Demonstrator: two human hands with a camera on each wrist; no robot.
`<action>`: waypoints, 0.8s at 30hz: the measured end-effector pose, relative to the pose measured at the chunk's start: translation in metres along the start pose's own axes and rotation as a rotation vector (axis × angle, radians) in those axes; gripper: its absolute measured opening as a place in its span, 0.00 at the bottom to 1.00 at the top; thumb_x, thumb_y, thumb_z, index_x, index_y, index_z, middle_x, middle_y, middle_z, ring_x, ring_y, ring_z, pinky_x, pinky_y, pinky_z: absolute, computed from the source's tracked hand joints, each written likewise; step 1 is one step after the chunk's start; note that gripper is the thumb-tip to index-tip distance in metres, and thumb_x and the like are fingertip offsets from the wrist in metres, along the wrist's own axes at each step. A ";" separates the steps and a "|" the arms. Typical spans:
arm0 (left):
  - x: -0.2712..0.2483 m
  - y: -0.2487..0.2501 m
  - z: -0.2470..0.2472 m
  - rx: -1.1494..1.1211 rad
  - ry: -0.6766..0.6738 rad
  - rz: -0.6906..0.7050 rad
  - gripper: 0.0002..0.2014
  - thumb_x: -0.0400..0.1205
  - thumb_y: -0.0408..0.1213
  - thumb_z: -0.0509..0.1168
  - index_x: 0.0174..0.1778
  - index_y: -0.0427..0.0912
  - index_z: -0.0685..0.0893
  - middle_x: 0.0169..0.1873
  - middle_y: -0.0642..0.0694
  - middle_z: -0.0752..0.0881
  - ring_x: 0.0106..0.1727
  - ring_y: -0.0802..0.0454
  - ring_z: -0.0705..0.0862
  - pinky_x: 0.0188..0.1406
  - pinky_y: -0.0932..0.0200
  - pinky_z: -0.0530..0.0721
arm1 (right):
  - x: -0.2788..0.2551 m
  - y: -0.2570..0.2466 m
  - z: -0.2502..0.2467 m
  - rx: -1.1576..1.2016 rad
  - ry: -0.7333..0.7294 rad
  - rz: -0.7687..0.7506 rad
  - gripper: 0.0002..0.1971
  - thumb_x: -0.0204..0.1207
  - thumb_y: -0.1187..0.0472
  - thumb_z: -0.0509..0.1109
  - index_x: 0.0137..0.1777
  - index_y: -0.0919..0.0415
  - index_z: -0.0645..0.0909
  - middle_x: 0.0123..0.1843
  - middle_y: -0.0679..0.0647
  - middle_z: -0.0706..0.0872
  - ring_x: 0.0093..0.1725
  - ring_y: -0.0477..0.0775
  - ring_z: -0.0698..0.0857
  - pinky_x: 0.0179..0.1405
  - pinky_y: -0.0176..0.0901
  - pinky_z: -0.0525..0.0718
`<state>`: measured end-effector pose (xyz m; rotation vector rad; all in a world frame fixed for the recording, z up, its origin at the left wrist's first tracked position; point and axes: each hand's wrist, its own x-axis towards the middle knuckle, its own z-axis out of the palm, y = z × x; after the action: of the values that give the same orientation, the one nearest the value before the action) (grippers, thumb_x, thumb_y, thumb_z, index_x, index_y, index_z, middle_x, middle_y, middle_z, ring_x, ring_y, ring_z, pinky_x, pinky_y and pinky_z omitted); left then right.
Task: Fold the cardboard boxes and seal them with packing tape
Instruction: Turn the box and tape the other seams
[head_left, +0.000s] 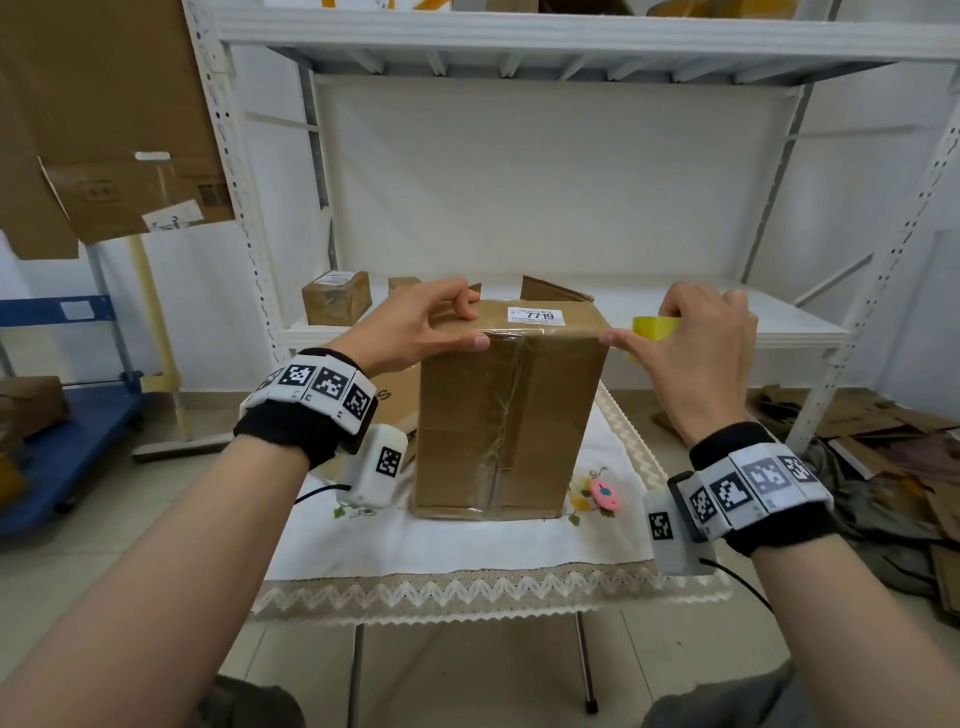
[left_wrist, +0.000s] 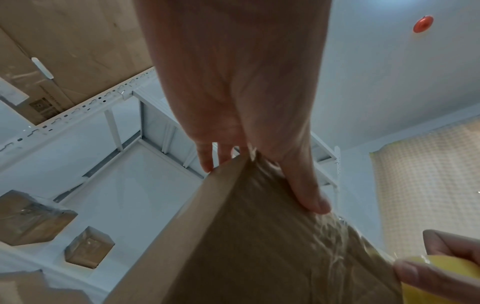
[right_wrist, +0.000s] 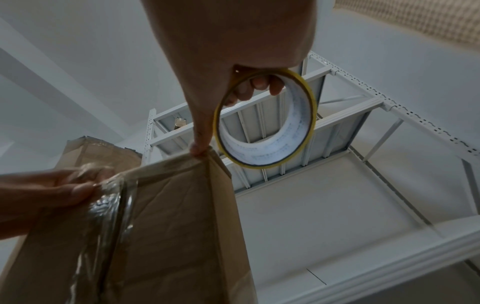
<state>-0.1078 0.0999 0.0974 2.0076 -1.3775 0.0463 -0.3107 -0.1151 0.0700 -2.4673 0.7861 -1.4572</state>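
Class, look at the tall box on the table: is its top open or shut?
Shut. The box stands upright with its top flaps down flat, a label on top, and clear tape along its upper front edge, pressed by both hands' thumbs.

A small metal-legged table (head_left: 582, 670) is covered by a white embroidered cloth with a lace zigzag edge (head_left: 467, 590), and a tall brown cardboard box sealed with clear tape (head_left: 506, 415) stands upright on it. A little pink oval object (head_left: 604, 491) lies on the cloth just right of the box's near corner. Beyond, the white metal shelf (head_left: 779, 319) carries a small brown taped carton (head_left: 336, 297) at its left end.
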 end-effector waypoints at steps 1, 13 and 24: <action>0.000 -0.001 -0.001 -0.003 -0.003 -0.001 0.16 0.76 0.54 0.75 0.45 0.47 0.79 0.72 0.53 0.82 0.72 0.53 0.78 0.74 0.46 0.74 | 0.002 -0.002 0.000 -0.006 -0.012 0.015 0.28 0.64 0.33 0.79 0.40 0.56 0.72 0.41 0.51 0.77 0.48 0.55 0.68 0.47 0.46 0.60; -0.009 -0.011 0.010 -0.148 0.159 0.010 0.11 0.85 0.43 0.67 0.39 0.46 0.76 0.65 0.57 0.86 0.65 0.69 0.79 0.57 0.69 0.74 | 0.016 0.002 0.012 0.088 -0.076 0.108 0.22 0.74 0.40 0.76 0.32 0.56 0.76 0.36 0.53 0.79 0.51 0.59 0.71 0.48 0.48 0.63; -0.005 0.003 0.000 0.201 0.080 0.057 0.10 0.90 0.48 0.58 0.60 0.53 0.83 0.60 0.53 0.88 0.61 0.55 0.83 0.60 0.56 0.78 | 0.029 -0.002 0.017 0.040 -0.178 0.127 0.22 0.72 0.45 0.78 0.28 0.52 0.70 0.33 0.52 0.78 0.50 0.63 0.77 0.48 0.49 0.69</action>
<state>-0.1126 0.1034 0.0972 2.1042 -1.4266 0.2981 -0.2846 -0.1304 0.0840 -2.4263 0.8512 -1.1806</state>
